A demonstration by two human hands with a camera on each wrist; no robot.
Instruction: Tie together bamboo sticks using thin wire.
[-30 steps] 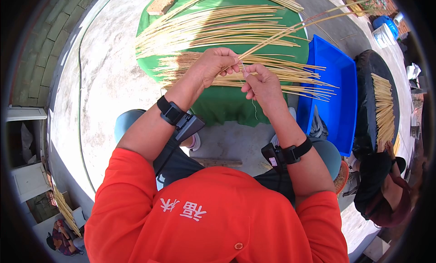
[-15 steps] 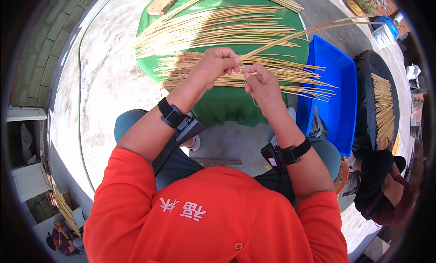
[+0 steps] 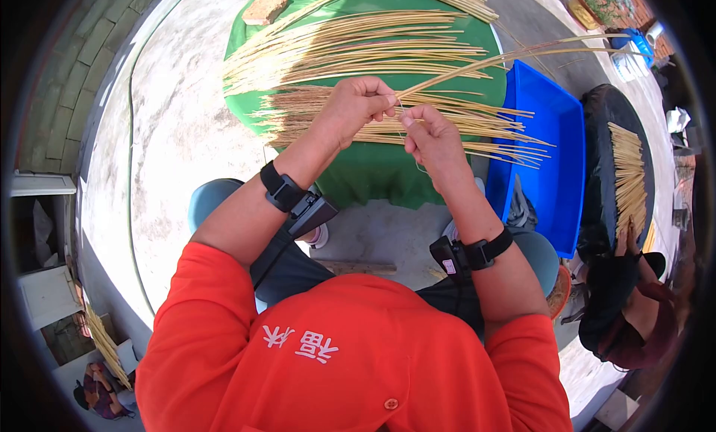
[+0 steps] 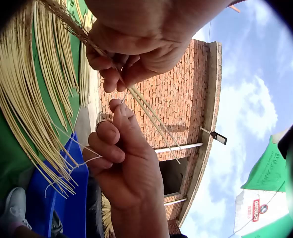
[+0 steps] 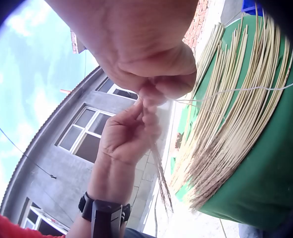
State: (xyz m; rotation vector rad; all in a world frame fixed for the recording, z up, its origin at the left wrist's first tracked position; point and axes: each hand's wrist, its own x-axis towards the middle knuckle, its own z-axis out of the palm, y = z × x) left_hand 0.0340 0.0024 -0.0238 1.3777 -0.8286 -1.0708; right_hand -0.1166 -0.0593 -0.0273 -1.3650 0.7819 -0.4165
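Note:
My left hand (image 3: 358, 108) pinches a few thin straw-coloured stalks (image 3: 477, 65) between thumb and fingers; their long ends slant up to the right. In the right wrist view, the stalks' brown, feathery heads (image 5: 161, 186) hang out below that hand. My right hand (image 3: 438, 143) is close beside it, thumb and fingertip pinching a thin white string (image 3: 402, 113) right at the stalks. The string's loose tail (image 4: 90, 158) trails from the right hand in the left wrist view. Both hands are raised over the near edge of the green-covered table (image 3: 358, 167).
Rows of similar stalks (image 3: 373, 48) lie on the table, with a brick (image 3: 264, 10) at the far left. A blue plastic tub (image 3: 556, 156) stands to the right. Beyond it, another person (image 3: 619, 305) reaches to stalks (image 3: 629, 175) on a black-covered surface.
The stalks' far ends have swung downward and to the right. The string's tail, which hung lower before, is drawn up near the right hand. Both hands have barely moved.

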